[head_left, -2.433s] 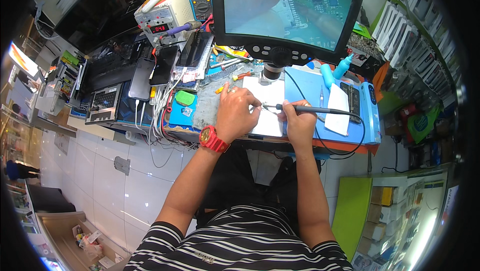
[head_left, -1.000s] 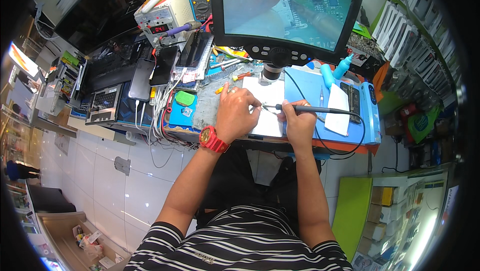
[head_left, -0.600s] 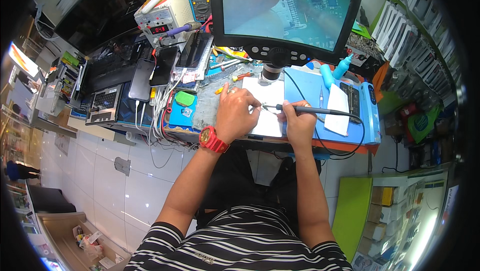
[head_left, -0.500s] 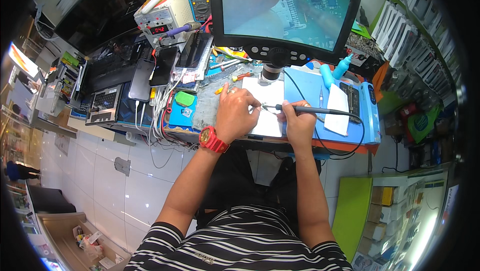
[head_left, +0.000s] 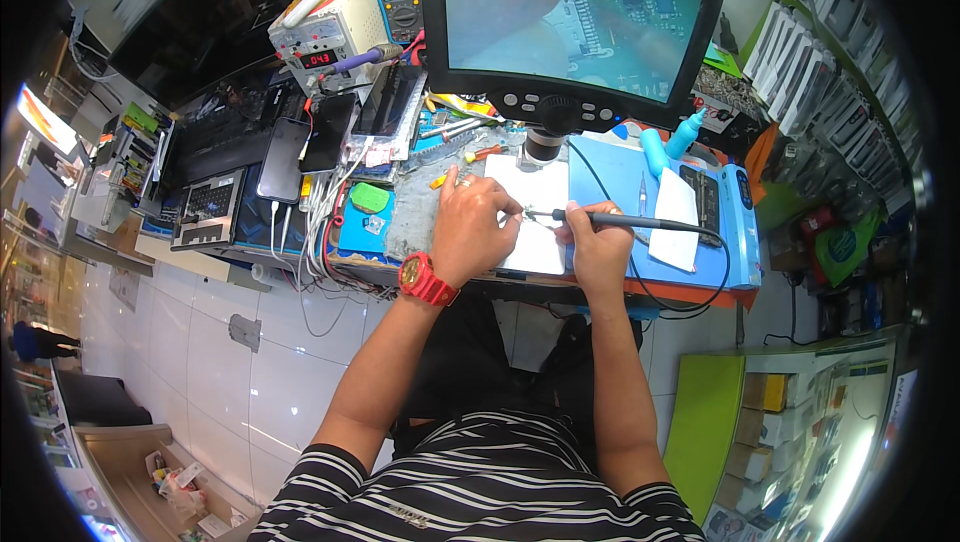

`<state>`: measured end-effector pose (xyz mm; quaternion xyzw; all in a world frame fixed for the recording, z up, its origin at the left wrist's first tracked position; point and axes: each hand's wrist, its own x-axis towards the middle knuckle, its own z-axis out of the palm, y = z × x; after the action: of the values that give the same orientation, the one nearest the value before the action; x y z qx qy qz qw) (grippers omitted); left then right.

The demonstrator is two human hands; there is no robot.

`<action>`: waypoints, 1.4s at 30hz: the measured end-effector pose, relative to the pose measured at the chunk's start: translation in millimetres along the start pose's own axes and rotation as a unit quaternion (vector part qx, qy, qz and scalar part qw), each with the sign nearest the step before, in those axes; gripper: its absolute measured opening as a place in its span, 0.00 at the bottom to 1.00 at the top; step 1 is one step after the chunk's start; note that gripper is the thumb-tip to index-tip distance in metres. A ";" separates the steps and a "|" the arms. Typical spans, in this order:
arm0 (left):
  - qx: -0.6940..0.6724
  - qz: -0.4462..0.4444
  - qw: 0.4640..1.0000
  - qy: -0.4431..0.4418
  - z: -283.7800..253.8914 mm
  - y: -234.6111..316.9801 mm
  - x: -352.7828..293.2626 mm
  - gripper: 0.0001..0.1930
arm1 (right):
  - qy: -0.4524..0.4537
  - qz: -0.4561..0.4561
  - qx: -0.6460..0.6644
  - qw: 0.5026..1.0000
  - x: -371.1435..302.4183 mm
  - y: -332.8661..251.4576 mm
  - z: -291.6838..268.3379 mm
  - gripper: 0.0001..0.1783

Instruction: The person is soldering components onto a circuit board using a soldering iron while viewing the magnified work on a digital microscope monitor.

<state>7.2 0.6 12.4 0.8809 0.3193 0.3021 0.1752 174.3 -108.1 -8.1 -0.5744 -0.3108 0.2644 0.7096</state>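
Note:
Over a white pad (head_left: 541,255), my left hand (head_left: 470,229) pinches a small circuit board (head_left: 529,211) with thumb and forefinger, mostly hidden by the fingers. My right hand (head_left: 601,252) holds a soldering iron (head_left: 640,221) like a pen, its tip pointing left at the board. Whether tip and board touch is too small to tell. Above them is the lens (head_left: 543,147) of a digital microscope. Its screen (head_left: 650,32) shows a green board with a pinned connector and dark chips, plus a blurred fingertip and a faint blurred shape at the right.
Right of the pad, a blue mat (head_left: 598,167) carries tweezers (head_left: 643,192), a white sheet (head_left: 676,222) and blue bottles (head_left: 655,150). At left are phones (head_left: 283,162), bundled cables (head_left: 318,217), a green sponge (head_left: 369,198), a power supply (head_left: 320,42) and a multimeter (head_left: 400,4). The iron's cord loops past the bench's front edge.
Both hands keep nearly the same place. On the microscope screen, the blurred shape at the right has drawn slightly away from the connector and looks fainter.

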 end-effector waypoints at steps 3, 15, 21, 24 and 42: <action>-0.001 -0.001 1.000 -0.002 -0.2 0.5 0.0 0.04 | -0.008 0.001 -0.016 1.000 0.8 2.8 -2.9 0.11; -0.005 -0.002 1.000 -0.001 -0.8 1.7 0.1 0.05 | -0.017 0.009 -0.035 0.999 1.8 5.3 -4.2 0.11; -0.003 -0.002 1.000 -0.002 -0.8 1.2 0.3 0.05 | -0.006 0.003 -0.028 1.000 0.7 2.1 -0.5 0.11; -0.004 0.000 1.000 0.000 -0.2 1.2 0.3 0.05 | 0.003 0.000 -0.004 1.000 0.4 2.0 0.1 0.11; 0.000 -0.001 1.000 -0.002 -0.5 1.0 -0.3 0.04 | -0.017 0.004 -0.033 0.999 0.4 2.2 -2.8 0.11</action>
<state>7.1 -0.2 13.1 0.8813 0.3195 0.3004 0.1761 176.6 -109.2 -10.6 -0.5946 -0.3285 0.2666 0.6837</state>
